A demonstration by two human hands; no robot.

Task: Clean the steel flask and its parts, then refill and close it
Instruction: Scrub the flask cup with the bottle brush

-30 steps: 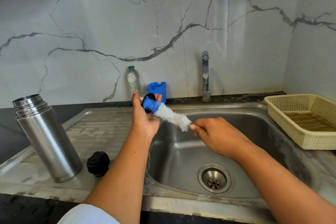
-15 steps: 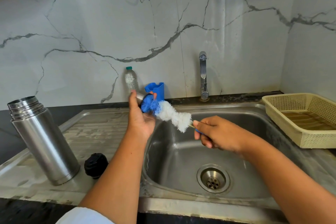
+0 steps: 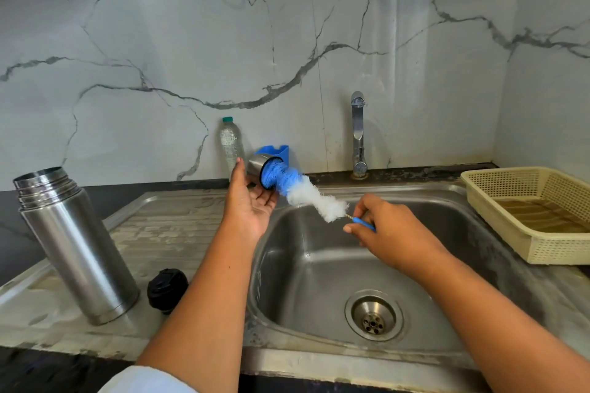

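Note:
The open steel flask (image 3: 76,249) stands upright on the draining board at the left, with its black stopper (image 3: 167,290) lying beside its base. My left hand (image 3: 250,201) holds the flask's steel cup lid (image 3: 257,166) on its side above the sink's left rim, mouth facing right. My right hand (image 3: 392,230) grips the thin blue handle of a bottle brush (image 3: 306,195). The brush's blue bristle end is inside the cup; its white bristles stick out toward my right hand.
The steel sink (image 3: 319,281) with its drain (image 3: 373,317) lies below my hands. A tap (image 3: 358,134) stands at the back. A plastic water bottle (image 3: 230,143) and a blue holder (image 3: 277,151) stand by the wall. A cream plastic basket (image 3: 526,210) sits at the right.
The cup has tilted so its steel side shows. My right hand has slid back along the handle, away from the bristles, and my left hand's fingers have loosened around the cup.

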